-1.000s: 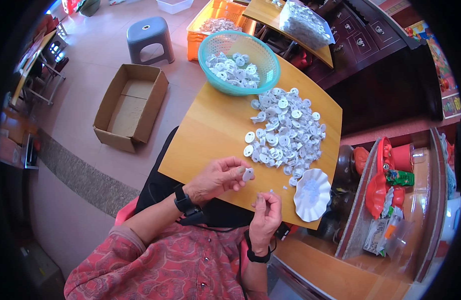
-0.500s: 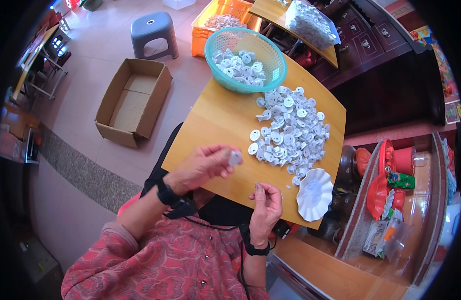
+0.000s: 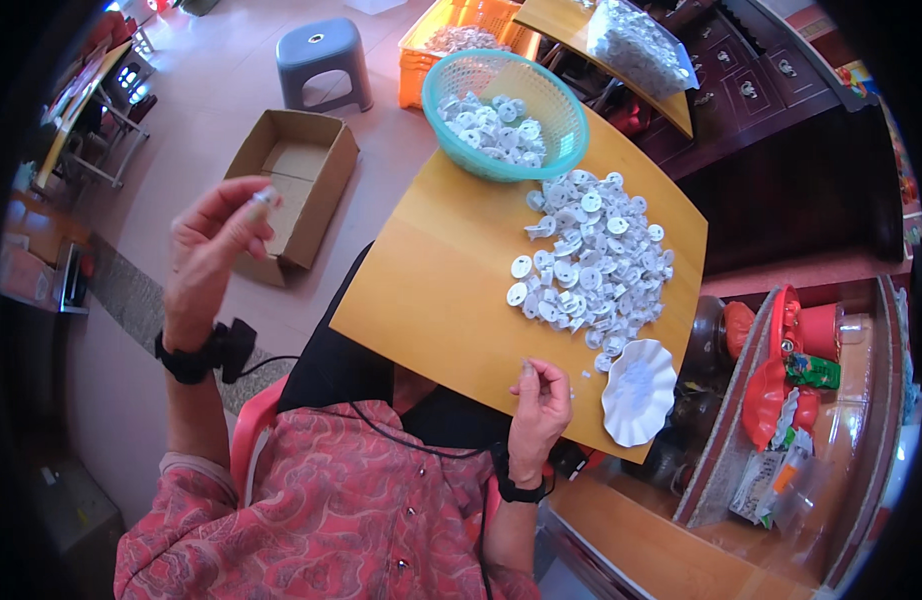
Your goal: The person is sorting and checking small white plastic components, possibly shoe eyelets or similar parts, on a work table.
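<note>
**Small white piece (image 3: pixel 265 196) pinched way out to the left of the tabletop (image 3: pixel 431 280)**

Ok, so I'm placing everything by the tabletop. The left hand (image 3: pixel 203 255) is up in the air well to the left of it, overlapping a cardboard box (image 3: pixel 326 200) from this angle. Thumb and fingertips are clamped on that small white piece, and the fingers cover enough of it that I can't make out the full shape. There's a black band (image 3: pixel 189 362) on that wrist.

The right hand (image 3: pixel 539 412) is at the tabletop's near edge, curled up, thumb and index close together. Honestly can't tell if those fingers have anything between them.

On the right half of the tabletop there's a big heap of white parts (image 3: pixel 606 255), lots of them showing round disc faces, all lying over each other. A teal mesh basket (image 3: pixel 561 95) sits at the far end of it with similar white pieces (image 3: pixel 496 130) inside. Near right corner: a white scalloped dish (image 3: pixel 631 432) holding pale little bits (image 3: pixel 636 382).

Off the tabletop, the box sits open on the floor (image 3: pixel 211 90) to its left, a blue-grey stool (image 3: pixel 321 45) stands past its far left side, and an orange crate (image 3: pixel 413 80) is just beyond its far end.
</note>
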The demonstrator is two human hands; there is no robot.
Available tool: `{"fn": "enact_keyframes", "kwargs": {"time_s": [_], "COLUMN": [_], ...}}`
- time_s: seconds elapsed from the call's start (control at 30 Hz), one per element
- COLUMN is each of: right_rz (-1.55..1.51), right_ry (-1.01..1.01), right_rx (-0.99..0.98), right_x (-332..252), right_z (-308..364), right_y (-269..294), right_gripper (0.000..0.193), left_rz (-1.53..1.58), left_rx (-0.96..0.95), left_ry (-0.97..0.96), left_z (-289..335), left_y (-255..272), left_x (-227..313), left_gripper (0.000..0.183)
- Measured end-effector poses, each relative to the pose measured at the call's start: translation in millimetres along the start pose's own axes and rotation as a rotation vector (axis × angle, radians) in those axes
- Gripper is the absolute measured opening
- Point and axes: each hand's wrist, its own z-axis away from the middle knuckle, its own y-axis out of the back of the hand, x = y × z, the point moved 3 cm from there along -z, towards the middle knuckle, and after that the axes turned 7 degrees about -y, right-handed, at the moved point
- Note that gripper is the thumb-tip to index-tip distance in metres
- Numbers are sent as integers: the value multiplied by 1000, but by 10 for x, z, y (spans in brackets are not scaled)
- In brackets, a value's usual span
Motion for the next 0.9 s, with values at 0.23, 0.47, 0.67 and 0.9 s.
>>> {"fn": "enact_keyframes", "kwargs": {"time_s": [0.23,0.47,0.67,0.9], "right_rz": [171,422,347,90], "right_ry": [-117,40,-39,11], "right_rx": [28,137,141,15], "right_x": [243,236,252,-32], "right_z": [-110,-142,-119,65], "right_y": [80,109,183,83], "right_gripper": [10,12,10,8], "left_rz": [-91,275,688,1065], "left_rx": [158,-271,-443,-553], "left_ry": [-83,316,716,798], "left_z": [49,585,972,1105], "left_y": [-106,-1257,-1920,-2138], "left_x": [99,-451,-984,-1103], "left_gripper": [27,25,30,33]}}
